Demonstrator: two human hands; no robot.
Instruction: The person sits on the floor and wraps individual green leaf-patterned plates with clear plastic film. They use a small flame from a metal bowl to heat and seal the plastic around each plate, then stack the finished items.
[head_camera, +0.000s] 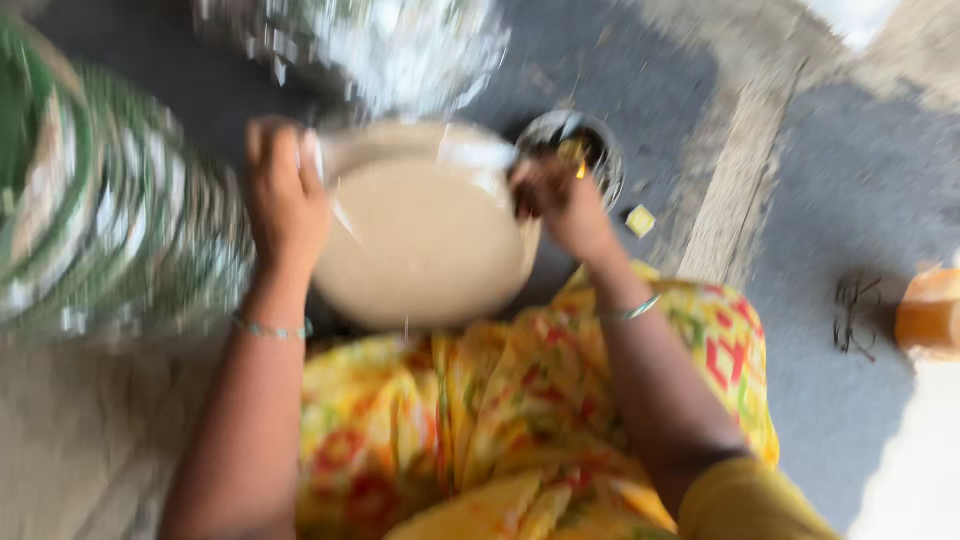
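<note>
Round metal bowl of beige batter (425, 235) gripped at opposite rims by left hand (285, 195) and right hand (560, 200), small yellow packet (640, 220) on grey floor (850, 200) just right.

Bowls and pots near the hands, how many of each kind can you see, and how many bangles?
Big bowl of pale batter, held by the left hand and right hand: 1
Small dark pot: 1
Shiny, blurred metal vessel: 1
Bangles, left wrist and right wrist: 2
Total: 5
</note>
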